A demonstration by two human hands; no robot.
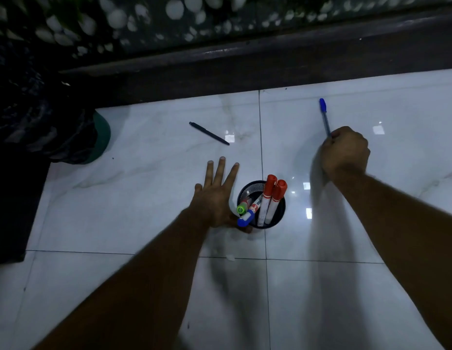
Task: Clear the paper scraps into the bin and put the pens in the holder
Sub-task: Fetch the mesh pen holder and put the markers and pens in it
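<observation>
While the blue pen [324,114] is being pinched at its lower end by the right grip [346,152], fingers curled tight round the barrel, most of its length is being left free beyond the knuckles, capped end pointing away from the person. It is being held well apart from the holder [282,210], which is standing on the floor [144,198].

The holder is being crowded by leaning markers [270,195], so a pen being lowered at a slant is judged likely to be caught on their caps and deflected out. The mesh cup is also judged light enough to be tipped by such a knock.

The left grip [214,195] is being spread flat just beside the holder. Its thumb is being hidden by the markers, so whether the cup is being steadied cannot be told.

A black pen [209,133] is lying farther out and is at risk of being overlooked, as is a pale fleck, possibly a scrap [230,257]. The bin [101,137] is being kept at the left edge.
</observation>
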